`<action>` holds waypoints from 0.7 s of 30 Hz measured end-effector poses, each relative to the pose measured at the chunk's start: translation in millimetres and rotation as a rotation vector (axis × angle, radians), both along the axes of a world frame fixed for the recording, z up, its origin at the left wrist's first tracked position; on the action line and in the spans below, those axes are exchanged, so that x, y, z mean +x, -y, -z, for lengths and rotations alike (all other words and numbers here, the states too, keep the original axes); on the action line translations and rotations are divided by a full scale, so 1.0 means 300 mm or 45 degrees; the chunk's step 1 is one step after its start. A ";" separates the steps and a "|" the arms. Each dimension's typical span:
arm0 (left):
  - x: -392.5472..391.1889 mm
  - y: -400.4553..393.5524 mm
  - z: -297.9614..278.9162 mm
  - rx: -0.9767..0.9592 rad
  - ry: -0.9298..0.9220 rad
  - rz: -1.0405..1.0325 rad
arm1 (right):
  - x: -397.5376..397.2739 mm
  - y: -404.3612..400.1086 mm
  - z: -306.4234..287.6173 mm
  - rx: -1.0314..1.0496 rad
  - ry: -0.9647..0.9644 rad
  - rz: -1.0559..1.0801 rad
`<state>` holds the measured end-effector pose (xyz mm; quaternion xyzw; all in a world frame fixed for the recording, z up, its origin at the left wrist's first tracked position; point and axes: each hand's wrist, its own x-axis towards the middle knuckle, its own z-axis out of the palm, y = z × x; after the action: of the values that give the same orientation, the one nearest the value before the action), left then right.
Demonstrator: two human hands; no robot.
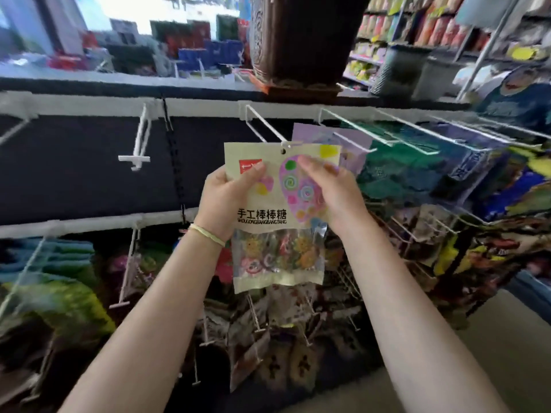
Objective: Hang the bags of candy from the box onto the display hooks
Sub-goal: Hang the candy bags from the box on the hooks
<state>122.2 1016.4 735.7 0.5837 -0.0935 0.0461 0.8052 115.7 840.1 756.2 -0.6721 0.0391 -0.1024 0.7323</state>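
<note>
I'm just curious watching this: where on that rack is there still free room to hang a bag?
The upper row left of the candy bag is bare: an empty hook against the dark back panel. To the right, hooks carry green packets, and the lower row is crowded.

A pale yellow bag of candy (277,216) is held upright in front of the display. Its front shows a pastel heart full of swirls and black Chinese lettering; a clear window below reveals colourful lollipops. The punched hole at its top edge sits just below the tip of a white wire display hook (262,126).
</note>
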 end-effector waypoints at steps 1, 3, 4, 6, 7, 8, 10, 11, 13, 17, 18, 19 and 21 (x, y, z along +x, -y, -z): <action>0.000 0.005 -0.005 -0.010 -0.013 -0.052 | 0.021 0.006 -0.003 0.000 -0.002 -0.051; 0.001 0.012 -0.008 -0.013 -0.045 -0.137 | 0.050 0.012 0.002 0.018 0.006 -0.127; 0.002 0.015 -0.004 -0.010 -0.068 -0.159 | 0.062 0.014 0.010 0.040 0.004 -0.143; 0.002 0.019 0.005 0.011 -0.113 -0.186 | 0.082 0.013 0.029 0.044 -0.017 -0.143; 0.006 0.019 0.009 0.034 -0.126 -0.209 | 0.090 0.009 0.037 0.014 -0.028 -0.142; 0.013 0.018 0.011 0.062 -0.134 -0.237 | 0.094 0.005 0.038 -0.023 -0.034 -0.146; 0.032 0.014 0.008 0.120 -0.146 -0.296 | 0.108 -0.005 0.038 -0.089 -0.014 -0.128; 0.041 0.011 0.006 0.150 -0.147 -0.322 | 0.115 -0.008 0.039 -0.127 0.007 -0.109; 0.061 0.003 0.014 0.206 -0.131 -0.368 | 0.126 -0.012 0.045 -0.205 0.083 -0.066; 0.088 -0.026 0.083 0.273 -0.101 -0.412 | 0.144 -0.003 0.111 -0.353 0.215 0.038; 0.096 -0.035 0.105 0.272 -0.105 -0.432 | 0.146 -0.001 0.128 -0.401 0.217 0.070; 0.105 -0.042 0.125 0.269 -0.107 -0.455 | 0.153 0.000 0.145 -0.446 0.215 0.095; 0.127 -0.051 0.152 0.277 -0.108 -0.489 | 0.171 0.001 0.163 -0.512 0.210 0.135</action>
<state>160.4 1031.8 690.2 0.6758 0.0490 0.1636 0.7171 167.0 839.9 707.3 -0.7908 -0.0071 -0.2011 0.5780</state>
